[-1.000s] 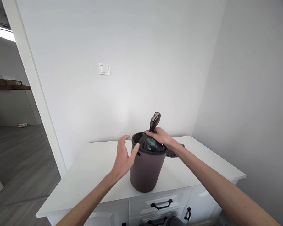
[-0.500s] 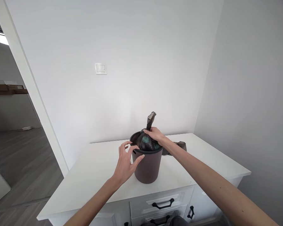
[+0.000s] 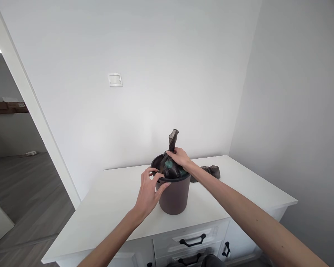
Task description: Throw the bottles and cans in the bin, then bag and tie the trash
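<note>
A dark brown bin (image 3: 173,198) stands upright on the white cabinet top. Inside it sits a black plastic bag (image 3: 171,168) with green showing through, its gathered neck sticking up above the rim. My right hand (image 3: 180,157) is closed around the neck of the bag. At the bin's near left rim is my left hand (image 3: 151,187), its fingers over the edge and the thumb on the outside, pinching the rim. The right side of the bag is partly covered by my right hand and forearm.
A dark crumpled bag (image 3: 211,171) lies on the cabinet top (image 3: 122,193) behind my right forearm. Drawers with black handles (image 3: 193,241) face me below. A wall with a light switch (image 3: 115,79) rises behind, and a doorway is at left.
The fingers of my left hand have closed onto the bin's rim. The bag's neck, still in my right hand, has shifted slightly left. The view has moved a little.
</note>
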A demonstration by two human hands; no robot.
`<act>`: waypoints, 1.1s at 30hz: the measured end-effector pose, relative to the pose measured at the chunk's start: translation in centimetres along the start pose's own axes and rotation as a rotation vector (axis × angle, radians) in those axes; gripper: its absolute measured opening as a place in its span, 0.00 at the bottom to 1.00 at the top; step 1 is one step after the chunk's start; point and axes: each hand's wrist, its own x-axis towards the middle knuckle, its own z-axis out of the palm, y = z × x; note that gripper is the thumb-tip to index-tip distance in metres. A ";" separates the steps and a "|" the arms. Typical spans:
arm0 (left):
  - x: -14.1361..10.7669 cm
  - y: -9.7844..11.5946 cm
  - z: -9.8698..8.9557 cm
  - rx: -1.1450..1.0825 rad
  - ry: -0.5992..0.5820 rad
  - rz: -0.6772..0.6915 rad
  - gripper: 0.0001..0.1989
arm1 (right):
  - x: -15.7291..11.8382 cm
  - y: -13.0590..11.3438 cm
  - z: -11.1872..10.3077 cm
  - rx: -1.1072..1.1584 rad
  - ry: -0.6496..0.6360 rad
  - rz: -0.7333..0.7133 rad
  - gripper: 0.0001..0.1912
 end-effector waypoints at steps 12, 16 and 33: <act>0.9 0.8 -0.1 0.087 -0.017 0.030 0.14 | 0.8 -4.4 -4.9 0.201 0.041 -0.028 0.09; 0.8 0.6 0.2 0.103 0.020 0.063 0.14 | -0.1 -5.6 -11.6 0.456 0.235 0.013 0.07; 2.1 -0.4 0.6 0.290 0.262 0.238 0.10 | -6.6 18.9 -19.6 -0.174 0.899 0.130 0.23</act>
